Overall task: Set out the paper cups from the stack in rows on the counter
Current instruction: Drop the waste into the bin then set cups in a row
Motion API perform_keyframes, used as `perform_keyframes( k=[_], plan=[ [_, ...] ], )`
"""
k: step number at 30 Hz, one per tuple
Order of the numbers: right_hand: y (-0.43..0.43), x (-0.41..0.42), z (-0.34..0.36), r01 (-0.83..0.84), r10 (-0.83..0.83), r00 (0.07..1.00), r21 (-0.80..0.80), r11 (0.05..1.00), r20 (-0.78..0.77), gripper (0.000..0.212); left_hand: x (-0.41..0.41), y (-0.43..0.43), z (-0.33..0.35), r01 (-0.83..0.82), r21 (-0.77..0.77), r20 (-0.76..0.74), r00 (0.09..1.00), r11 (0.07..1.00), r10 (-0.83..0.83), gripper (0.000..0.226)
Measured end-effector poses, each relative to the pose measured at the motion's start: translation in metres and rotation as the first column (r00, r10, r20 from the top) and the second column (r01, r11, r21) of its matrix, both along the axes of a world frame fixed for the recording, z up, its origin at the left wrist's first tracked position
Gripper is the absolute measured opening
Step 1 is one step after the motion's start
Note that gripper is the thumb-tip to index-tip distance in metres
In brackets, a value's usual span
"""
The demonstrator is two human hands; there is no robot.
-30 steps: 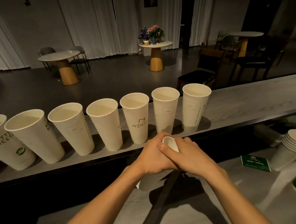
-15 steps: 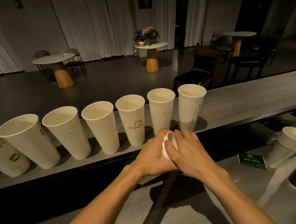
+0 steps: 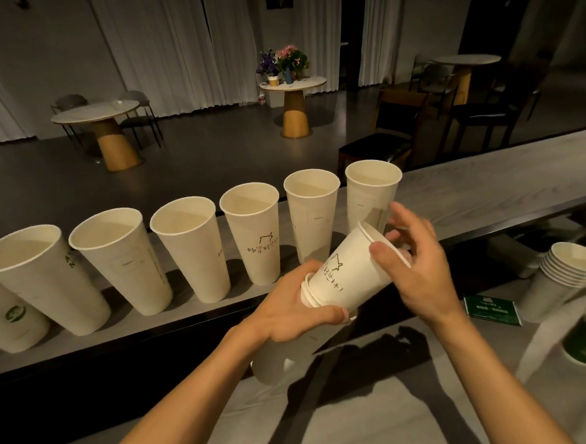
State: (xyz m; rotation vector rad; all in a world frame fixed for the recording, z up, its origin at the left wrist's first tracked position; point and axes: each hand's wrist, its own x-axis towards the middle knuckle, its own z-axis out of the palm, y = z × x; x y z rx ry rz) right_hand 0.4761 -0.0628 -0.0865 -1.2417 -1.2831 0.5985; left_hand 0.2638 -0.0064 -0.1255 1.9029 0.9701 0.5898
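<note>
- Paper is thin here, so keep your right hand [image 3: 416, 263] light: thumb and fingers are pinched on the rim of the top cup [image 3: 347, 269], which is tilted and partly drawn out of the stack [image 3: 291, 345].
- Your left hand [image 3: 289, 311] is wrapped around the stack's upper end, fingers closed on it; hold it firm so only one cup comes free.
- Pull along the stack's axis, twisting slightly if it sticks.
- Seven cups stand in the row [image 3: 249, 233] on the counter [image 3: 492, 186], with an eighth cut off at the picture's left edge; set this one upright just beside the rightmost cup [image 3: 372, 192], toward the counter's right end.
</note>
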Motion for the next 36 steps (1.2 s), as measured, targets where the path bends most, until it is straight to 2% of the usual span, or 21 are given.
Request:
perform_keyframes(
  k=[2, 3, 4, 7, 9, 12, 14, 18, 23, 36],
  plan=[
    [-0.004, -0.009, -0.007, -0.018, 0.022, 0.950, 0.016, 1.000, -0.312, 0.116, 0.005, 0.000, 0.004, -0.010, 0.007, 0.021, 1.000, 1.000, 0.010, 0.076],
    [-0.005, -0.012, -0.013, -0.056, 0.048, 0.906, -0.005, 0.998, -0.420, 0.117, 0.008, 0.000, 0.005, -0.009, 0.010, 0.038, 0.999, 1.000, 0.009, 0.075],
    [-0.007, -0.016, -0.019, -0.116, 0.089, 0.877, -0.028, 0.993, -0.473, 0.109, 0.012, 0.000, 0.006, -0.008, 0.007, 0.063, 0.998, 1.000, 0.007, 0.073],
    [-0.011, -0.023, -0.031, -0.219, 0.163, 0.896, -0.091, 0.971, -0.414, 0.084, 0.019, 0.000, 0.006, 0.007, -0.006, 0.095, 0.995, 1.000, -0.006, 0.075],
    [-0.009, -0.011, -0.024, -0.168, 0.128, 0.896, -0.057, 0.984, -0.425, 0.073, 0.020, 0.001, 0.004, 0.025, 0.008, 0.038, 0.999, 1.000, -0.025, 0.080],
    [-0.001, 0.022, 0.004, 0.014, -0.008, 0.869, 0.008, 1.000, -0.495, 0.065, 0.014, 0.003, -0.001, -0.023, 0.025, -0.068, 0.997, 0.999, 0.025, 0.090],
    [0.012, 0.046, 0.016, 0.156, -0.136, 0.897, 0.012, 0.988, -0.421, 0.072, 0.012, 0.006, -0.003, -0.048, 0.027, -0.089, 0.995, 0.998, 0.051, 0.094],
    [0.048, 0.078, 0.013, 0.351, -0.355, 0.922, -0.050, 0.935, -0.155, 0.089, 0.011, 0.010, -0.005, -0.048, 0.031, -0.091, 0.995, 0.998, 0.051, 0.095],
    [0.087, 0.088, 0.002, 0.354, -0.352, 0.935, -0.143, 0.924, 0.035, 0.089, 0.010, 0.012, -0.007, -0.044, 0.018, -0.102, 0.994, 0.999, 0.046, 0.094],
    [0.116, 0.091, -0.015, 0.332, -0.321, 0.943, -0.232, 0.914, 0.087, 0.091, 0.020, 0.016, -0.006, -0.014, -0.001, -0.101, 0.995, 1.000, 0.014, 0.096]
  ],
)
